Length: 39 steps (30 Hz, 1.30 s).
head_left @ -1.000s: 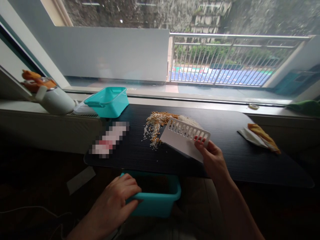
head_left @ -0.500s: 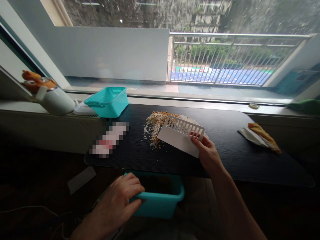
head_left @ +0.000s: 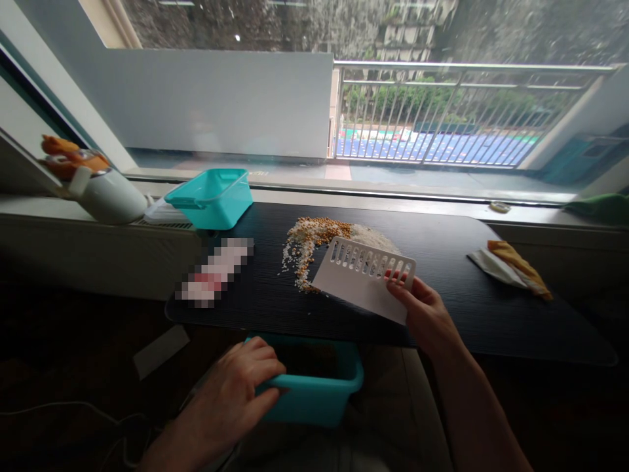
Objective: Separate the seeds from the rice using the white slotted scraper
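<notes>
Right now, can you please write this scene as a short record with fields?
Left hand: grips the rim of a turquoise plastic bin
Right hand: holds a flat white slotted panel
Surface: black wood-grain table
Loose material: white and golden-yellow grains on the table, partly hidden by the panel
Other container: a second turquoise plastic bin, at the table's far left corner
Right side: folded yellow-and-white item on the table

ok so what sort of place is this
Probably a room in a home or similar building, by a window: a dark table sits along the white sill, and a metal railing shows outside beyond the glass.
</notes>
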Available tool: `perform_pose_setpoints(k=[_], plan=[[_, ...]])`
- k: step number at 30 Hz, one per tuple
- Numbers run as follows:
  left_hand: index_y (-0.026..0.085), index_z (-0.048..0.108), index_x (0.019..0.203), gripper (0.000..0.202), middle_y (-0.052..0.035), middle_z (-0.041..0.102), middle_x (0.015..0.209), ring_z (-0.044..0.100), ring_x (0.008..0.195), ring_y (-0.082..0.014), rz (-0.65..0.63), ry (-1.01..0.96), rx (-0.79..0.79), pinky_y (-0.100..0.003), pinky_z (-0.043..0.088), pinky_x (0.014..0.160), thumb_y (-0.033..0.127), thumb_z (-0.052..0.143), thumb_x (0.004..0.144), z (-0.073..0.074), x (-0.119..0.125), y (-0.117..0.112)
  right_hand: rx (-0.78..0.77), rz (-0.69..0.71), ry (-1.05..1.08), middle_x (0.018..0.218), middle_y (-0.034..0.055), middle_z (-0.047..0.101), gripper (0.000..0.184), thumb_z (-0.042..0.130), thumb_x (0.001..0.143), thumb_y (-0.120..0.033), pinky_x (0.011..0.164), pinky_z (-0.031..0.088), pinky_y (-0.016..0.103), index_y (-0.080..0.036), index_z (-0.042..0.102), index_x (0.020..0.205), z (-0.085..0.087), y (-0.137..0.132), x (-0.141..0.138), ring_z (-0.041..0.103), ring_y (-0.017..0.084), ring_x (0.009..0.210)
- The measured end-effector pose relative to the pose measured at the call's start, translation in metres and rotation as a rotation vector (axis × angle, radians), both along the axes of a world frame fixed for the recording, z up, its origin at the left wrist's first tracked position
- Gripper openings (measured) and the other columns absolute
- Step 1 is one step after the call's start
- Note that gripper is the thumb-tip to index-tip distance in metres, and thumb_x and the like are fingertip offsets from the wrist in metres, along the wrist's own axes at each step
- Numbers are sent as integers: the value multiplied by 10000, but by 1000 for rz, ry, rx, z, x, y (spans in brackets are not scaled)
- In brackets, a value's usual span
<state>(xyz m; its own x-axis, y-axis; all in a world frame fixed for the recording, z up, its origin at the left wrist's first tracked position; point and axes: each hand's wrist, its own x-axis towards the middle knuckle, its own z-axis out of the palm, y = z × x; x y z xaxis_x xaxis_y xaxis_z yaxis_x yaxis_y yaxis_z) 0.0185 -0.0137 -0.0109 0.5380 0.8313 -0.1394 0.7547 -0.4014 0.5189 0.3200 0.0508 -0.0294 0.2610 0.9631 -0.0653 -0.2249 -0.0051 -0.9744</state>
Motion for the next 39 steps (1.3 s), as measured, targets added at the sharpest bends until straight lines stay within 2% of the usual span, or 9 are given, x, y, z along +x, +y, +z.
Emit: perform_pose_setpoints(k=[6, 22, 26, 34, 39], plan=[[191, 646, 761, 154, -2, 621, 827, 544, 875, -197, 24, -8, -31, -323, 377, 769, 58, 571, 769, 1, 2, 1, -7, -31, 33, 901, 0, 760, 261, 844, 629, -387, 874, 488, 328, -273, 768, 852, 9, -14, -3, 667, 204, 904], [187, 650, 741, 144, -2, 625, 801, 542, 863, -191, 21, -32, -32, -311, 379, 758, 72, 565, 759, 3, 5, 2, 31, 17, -15, 957, 21, 758, 291, 838, 627, -410, 982, 435, 383, -264, 771, 870, 6, 0, -10, 647, 239, 1018], [192, 638, 735, 156, 6, 616, 799, 536, 858, -184, 26, -59, -29, -304, 376, 749, 64, 553, 762, 2, 4, 1, 24, 51, -41, 956, 33, 757, 315, 836, 616, -429, 956, 455, 393, -252, 771, 869, 5, 7, -12, 653, 253, 1007], [194, 653, 763, 166, 1, 612, 813, 534, 876, -186, 21, -66, -29, -302, 382, 769, 68, 547, 780, 1, -2, 1, 11, 91, -55, 961, 31, 754, 264, 817, 655, -413, 943, 459, 384, -258, 769, 864, 14, -6, -15, 646, 260, 1027], [200, 660, 789, 171, -2, 617, 828, 534, 895, -191, 22, -69, -21, -300, 392, 779, 68, 551, 789, 1, -6, -1, 6, 181, -79, 967, 46, 756, 309, 814, 652, -450, 932, 461, 386, -245, 771, 879, 14, -7, -21, 651, 263, 997]])
